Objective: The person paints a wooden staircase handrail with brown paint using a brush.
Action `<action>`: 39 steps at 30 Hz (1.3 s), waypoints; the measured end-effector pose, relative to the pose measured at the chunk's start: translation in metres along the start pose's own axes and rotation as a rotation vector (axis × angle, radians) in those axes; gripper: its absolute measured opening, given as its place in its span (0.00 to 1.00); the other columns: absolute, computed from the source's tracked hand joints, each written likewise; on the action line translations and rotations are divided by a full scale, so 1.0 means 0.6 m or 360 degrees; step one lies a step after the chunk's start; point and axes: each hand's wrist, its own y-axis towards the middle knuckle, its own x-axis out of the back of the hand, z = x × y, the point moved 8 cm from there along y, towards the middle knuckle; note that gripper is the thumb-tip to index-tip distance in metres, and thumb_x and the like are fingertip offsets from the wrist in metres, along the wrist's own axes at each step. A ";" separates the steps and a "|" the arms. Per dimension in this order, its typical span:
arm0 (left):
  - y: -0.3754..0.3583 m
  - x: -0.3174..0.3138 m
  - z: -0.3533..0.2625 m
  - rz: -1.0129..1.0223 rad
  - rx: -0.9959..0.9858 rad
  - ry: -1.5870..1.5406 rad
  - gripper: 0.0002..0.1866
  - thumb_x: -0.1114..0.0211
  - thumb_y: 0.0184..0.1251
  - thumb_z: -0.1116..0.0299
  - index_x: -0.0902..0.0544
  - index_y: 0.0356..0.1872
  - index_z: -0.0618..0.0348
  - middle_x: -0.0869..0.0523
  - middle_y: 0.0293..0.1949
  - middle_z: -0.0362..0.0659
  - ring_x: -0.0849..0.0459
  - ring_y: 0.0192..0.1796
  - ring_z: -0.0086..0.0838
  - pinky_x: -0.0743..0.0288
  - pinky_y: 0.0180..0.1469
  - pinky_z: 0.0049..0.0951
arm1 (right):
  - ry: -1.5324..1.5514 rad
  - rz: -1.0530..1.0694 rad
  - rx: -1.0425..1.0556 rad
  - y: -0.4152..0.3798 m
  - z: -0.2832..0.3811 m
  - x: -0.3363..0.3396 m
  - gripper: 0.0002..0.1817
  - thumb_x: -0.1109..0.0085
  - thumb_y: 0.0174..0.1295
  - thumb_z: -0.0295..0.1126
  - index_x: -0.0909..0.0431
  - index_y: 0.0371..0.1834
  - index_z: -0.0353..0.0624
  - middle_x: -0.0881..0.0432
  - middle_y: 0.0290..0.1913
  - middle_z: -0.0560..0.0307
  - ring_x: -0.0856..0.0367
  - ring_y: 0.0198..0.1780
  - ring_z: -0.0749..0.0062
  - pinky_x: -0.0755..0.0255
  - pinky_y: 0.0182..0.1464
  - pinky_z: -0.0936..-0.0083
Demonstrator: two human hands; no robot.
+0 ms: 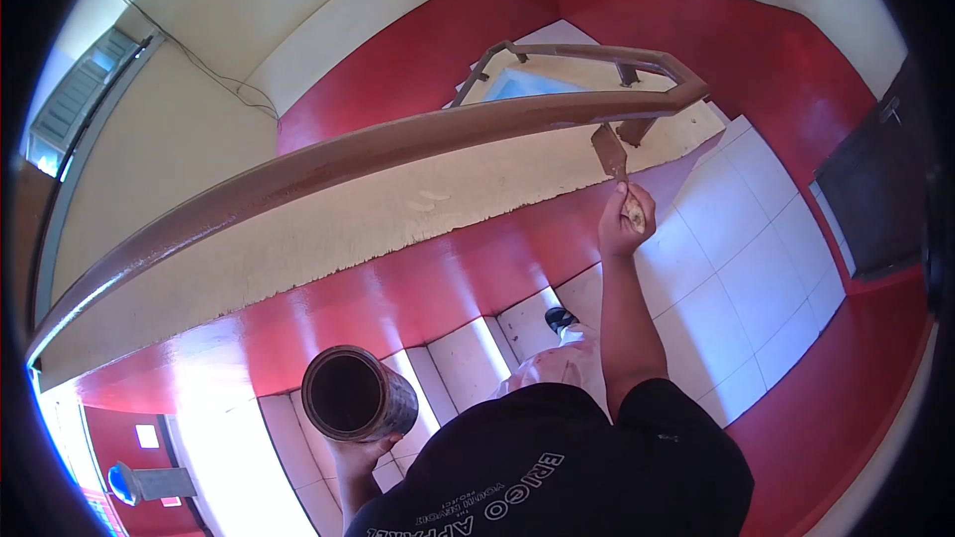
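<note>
My left hand [364, 456] is wrapped around the lower part of an open paint can [400, 404], its dark inside facing up. In my right hand [625, 229], stretched out ahead, the fingers close on a paintbrush [609, 153]. The brush's brown bristle end points up, right beneath the underside of a brown handrail [398, 142]. The rail looks glossy and runs from the lower left to a bend at the upper right, by a support bracket [637, 129].
Below the rail, a cream wall [398, 214] meets a red lower band [328, 288]. Tiled stairs [453, 363] descend on the left. A tiled landing [731, 239] lies to the right, with a dark door [880, 179] beyond. A second rail section [577, 53] stands behind.
</note>
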 end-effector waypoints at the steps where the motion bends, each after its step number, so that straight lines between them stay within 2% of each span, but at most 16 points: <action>1: 0.001 -0.003 0.002 0.0006 0.0045 -0.0026 0.56 0.11 0.34 0.55 0.34 0.67 0.66 0.22 0.59 0.48 0.21 0.60 0.34 0.25 0.62 0.39 | -0.0023 -0.0105 0.0019 0.005 0.006 0.016 0.09 0.34 0.60 0.22 0.23 0.42 0.38 0.18 0.33 0.50 0.18 0.31 0.65 0.23 0.34 0.72; 4: -0.006 -0.009 0.012 0.0022 0.0131 -0.0082 0.56 0.11 0.35 0.55 0.34 0.66 0.66 0.22 0.59 0.48 0.21 0.60 0.34 0.24 0.62 0.39 | -0.0084 0.0071 0.0261 -0.016 0.083 -0.017 0.10 0.33 0.59 0.23 0.23 0.42 0.39 0.17 0.32 0.51 0.17 0.31 0.65 0.22 0.33 0.72; 6: -0.007 -0.009 0.015 0.0018 0.0104 -0.0066 0.56 0.11 0.35 0.55 0.34 0.66 0.66 0.22 0.59 0.48 0.21 0.60 0.34 0.24 0.62 0.39 | 0.0290 0.0222 0.0175 -0.042 0.139 -0.055 0.11 0.30 0.56 0.23 0.22 0.39 0.42 0.17 0.29 0.53 0.15 0.30 0.60 0.22 0.31 0.69; 8: -0.011 -0.010 0.020 0.0015 0.0090 -0.0095 0.56 0.11 0.35 0.55 0.34 0.67 0.66 0.22 0.59 0.48 0.21 0.60 0.34 0.24 0.62 0.39 | 0.0715 0.0328 0.0463 -0.040 0.239 -0.073 0.12 0.29 0.54 0.22 0.22 0.39 0.43 0.17 0.28 0.54 0.15 0.30 0.59 0.22 0.31 0.67; 10: -0.018 -0.007 0.025 0.0003 0.0088 -0.0122 0.57 0.11 0.34 0.55 0.34 0.67 0.67 0.22 0.59 0.48 0.21 0.60 0.34 0.24 0.62 0.39 | 0.0762 0.0411 0.0483 -0.041 0.252 -0.082 0.12 0.30 0.53 0.22 0.22 0.39 0.44 0.17 0.29 0.54 0.16 0.29 0.58 0.22 0.31 0.66; 11: -0.022 -0.005 0.028 -0.0008 0.0093 -0.0137 0.57 0.10 0.34 0.55 0.34 0.67 0.67 0.22 0.59 0.48 0.21 0.60 0.34 0.24 0.62 0.39 | 0.0790 0.0454 0.0494 -0.041 0.257 -0.089 0.13 0.30 0.53 0.21 0.22 0.39 0.44 0.17 0.29 0.54 0.16 0.29 0.57 0.22 0.31 0.66; 13: -0.035 0.003 0.034 -0.0053 0.0092 -0.0169 0.57 0.10 0.33 0.54 0.34 0.66 0.67 0.22 0.59 0.48 0.21 0.60 0.34 0.24 0.62 0.39 | 0.0387 0.0221 0.0396 -0.021 0.187 -0.073 0.11 0.31 0.55 0.22 0.22 0.40 0.44 0.17 0.29 0.54 0.16 0.29 0.61 0.22 0.33 0.70; 15: -0.048 0.012 0.039 -0.0124 0.0074 -0.0209 0.56 0.10 0.32 0.54 0.32 0.65 0.67 0.21 0.57 0.47 0.20 0.59 0.34 0.23 0.60 0.38 | 0.0080 0.0256 -0.0023 0.003 0.076 -0.036 0.09 0.33 0.58 0.23 0.21 0.41 0.42 0.16 0.33 0.53 0.17 0.32 0.66 0.22 0.36 0.72; 17: -0.060 0.015 0.038 -0.0152 0.0081 -0.0200 0.56 0.10 0.33 0.54 0.32 0.65 0.67 0.21 0.57 0.47 0.20 0.58 0.34 0.23 0.60 0.38 | -0.0040 -0.0051 -0.0020 0.042 0.058 0.033 0.06 0.36 0.63 0.23 0.21 0.41 0.38 0.17 0.37 0.52 0.18 0.37 0.69 0.22 0.39 0.74; 22: -0.074 0.002 0.038 -0.0112 0.0018 -0.0248 0.56 0.10 0.34 0.57 0.34 0.66 0.67 0.22 0.59 0.49 0.21 0.61 0.36 0.25 0.62 0.38 | 0.0306 0.0036 -0.0181 0.061 0.107 0.106 0.07 0.40 0.65 0.20 0.27 0.43 0.33 0.21 0.38 0.51 0.19 0.37 0.69 0.22 0.40 0.75; 25: -0.079 -0.019 0.058 -0.0048 -0.0050 -0.0339 0.60 0.11 0.35 0.59 0.41 0.70 0.65 0.26 0.63 0.52 0.26 0.66 0.39 0.31 0.69 0.41 | 0.0613 0.0338 -0.0258 0.072 0.216 0.096 0.08 0.42 0.65 0.19 0.29 0.44 0.36 0.22 0.37 0.52 0.20 0.34 0.73 0.21 0.37 0.76; 26: -0.088 -0.024 0.114 -0.0077 -0.0121 -0.0370 0.61 0.11 0.34 0.58 0.42 0.70 0.64 0.27 0.63 0.53 0.26 0.67 0.40 0.31 0.69 0.42 | 0.0695 0.0432 -0.0264 0.079 0.249 0.092 0.08 0.42 0.65 0.19 0.29 0.44 0.36 0.22 0.37 0.53 0.20 0.33 0.74 0.20 0.36 0.76; 28: -0.079 -0.042 0.059 -0.0117 -0.0238 -0.0409 0.62 0.11 0.33 0.57 0.43 0.70 0.64 0.29 0.64 0.53 0.26 0.67 0.40 0.32 0.69 0.42 | 0.0780 0.0662 -0.0253 0.102 0.327 0.075 0.08 0.42 0.65 0.20 0.29 0.44 0.36 0.22 0.37 0.53 0.20 0.32 0.75 0.21 0.35 0.77; 30: -0.071 -0.065 0.050 -0.0037 -0.0247 -0.0400 0.62 0.11 0.32 0.56 0.42 0.69 0.64 0.29 0.64 0.53 0.27 0.67 0.41 0.32 0.69 0.43 | 0.0914 0.0892 -0.0292 0.122 0.404 0.057 0.08 0.42 0.65 0.20 0.29 0.44 0.37 0.22 0.37 0.53 0.21 0.31 0.76 0.21 0.33 0.78; 32: -0.075 -0.081 0.073 -0.0170 -0.0342 -0.0238 0.60 0.11 0.30 0.55 0.39 0.67 0.64 0.26 0.61 0.53 0.25 0.65 0.41 0.30 0.67 0.42 | 0.1108 0.1129 -0.0392 0.138 0.476 0.032 0.08 0.41 0.64 0.21 0.29 0.43 0.37 0.21 0.36 0.54 0.21 0.30 0.77 0.22 0.32 0.79; 39: -0.084 -0.106 0.037 -0.0339 -0.0369 -0.0016 0.61 0.12 0.31 0.54 0.40 0.69 0.63 0.28 0.61 0.56 0.27 0.65 0.50 0.32 0.67 0.46 | 0.0872 0.2467 0.0090 0.039 0.719 -0.042 0.05 0.38 0.59 0.20 0.25 0.34 0.40 0.21 0.29 0.64 0.23 0.29 0.87 0.32 0.28 0.85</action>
